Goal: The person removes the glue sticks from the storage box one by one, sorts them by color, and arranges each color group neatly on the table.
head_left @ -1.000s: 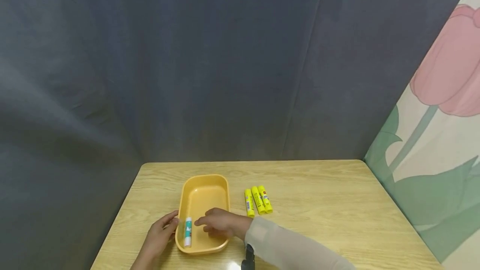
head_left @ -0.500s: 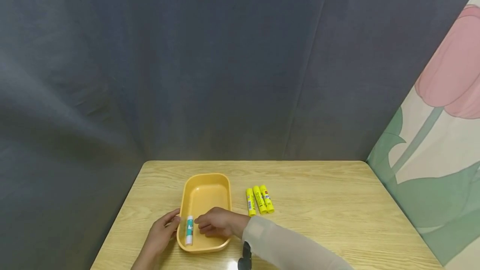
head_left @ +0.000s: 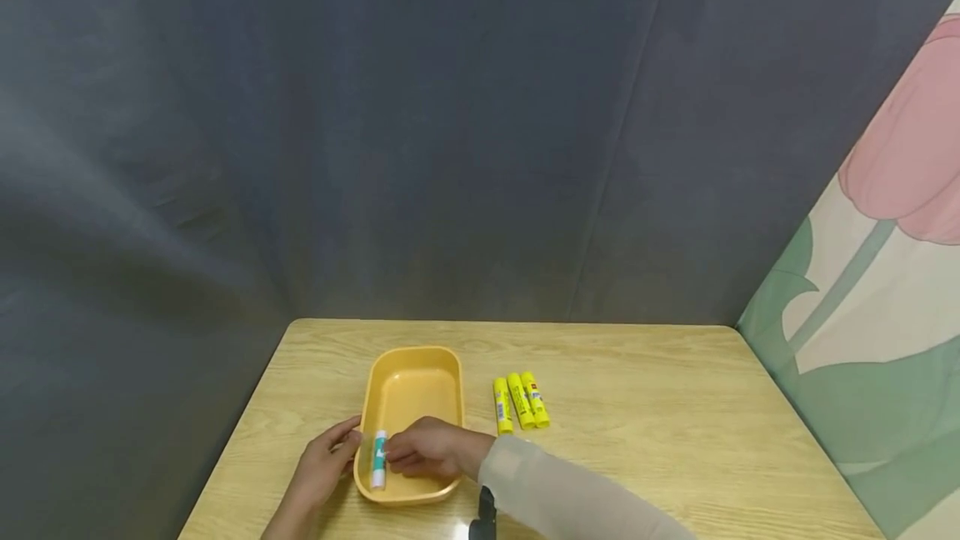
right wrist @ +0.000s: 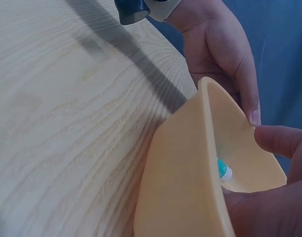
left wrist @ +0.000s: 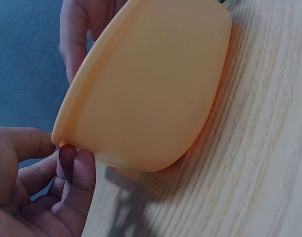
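Observation:
In the head view an orange-yellow plastic tray [head_left: 422, 386] stands on the table. A glue stick [head_left: 379, 465] with a teal label and white ends lies in it along the left wall. My left hand [head_left: 318, 467] holds the tray's left side; in the left wrist view its fingers [left wrist: 81, 173] grip at the rim. My right hand [head_left: 429, 448] reaches over the right wall into the tray, its fingertips right at the glue stick's side, fingers loosely bent. In the right wrist view only the end of the glue stick [right wrist: 224, 170] shows past that hand.
Three yellow glue sticks [head_left: 519, 401] lie side by side on the wooden table [head_left: 637, 423], right of the tray. A dark curtain [head_left: 480, 132] hangs behind the table, and a flower-printed cloth [head_left: 847, 348] hangs at the right.
My right hand has moved slightly left, its fingertips coming up to the glue stick in the tray. The left hand stays at the tray's side.

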`<action>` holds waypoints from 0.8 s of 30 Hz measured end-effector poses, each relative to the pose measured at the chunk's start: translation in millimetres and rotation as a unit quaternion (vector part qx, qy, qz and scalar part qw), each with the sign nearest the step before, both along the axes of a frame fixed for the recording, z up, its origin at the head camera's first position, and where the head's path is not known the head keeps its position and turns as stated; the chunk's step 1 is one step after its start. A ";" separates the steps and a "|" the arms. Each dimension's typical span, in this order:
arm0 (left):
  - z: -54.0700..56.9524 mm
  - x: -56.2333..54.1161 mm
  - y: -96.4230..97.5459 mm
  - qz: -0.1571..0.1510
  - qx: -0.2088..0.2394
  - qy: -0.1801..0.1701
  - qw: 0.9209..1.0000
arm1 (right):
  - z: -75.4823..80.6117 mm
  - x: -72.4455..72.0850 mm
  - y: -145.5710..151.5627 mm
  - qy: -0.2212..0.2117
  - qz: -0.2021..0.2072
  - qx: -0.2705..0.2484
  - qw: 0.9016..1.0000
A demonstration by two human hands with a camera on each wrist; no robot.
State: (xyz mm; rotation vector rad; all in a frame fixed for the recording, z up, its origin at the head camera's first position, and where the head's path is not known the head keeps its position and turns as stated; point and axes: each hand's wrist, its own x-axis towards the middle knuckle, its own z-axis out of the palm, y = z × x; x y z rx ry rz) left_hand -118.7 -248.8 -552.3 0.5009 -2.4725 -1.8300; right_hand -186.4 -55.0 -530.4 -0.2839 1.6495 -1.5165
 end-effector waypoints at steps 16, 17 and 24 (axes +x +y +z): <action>1.6 1.1 0.3 -0.002 -0.008 -0.003 1.000 | -7.8 6.4 -12.3 0.006 -0.016 0.007 1.000; 1.6 1.3 0.1 -0.002 -0.008 -0.004 1.000 | -8.7 6.8 -13.2 0.006 -0.019 0.006 1.000; 1.3 1.0 0.6 -0.003 -0.007 -0.001 1.000 | -11.0 11.7 -17.0 0.000 -0.056 -0.004 0.998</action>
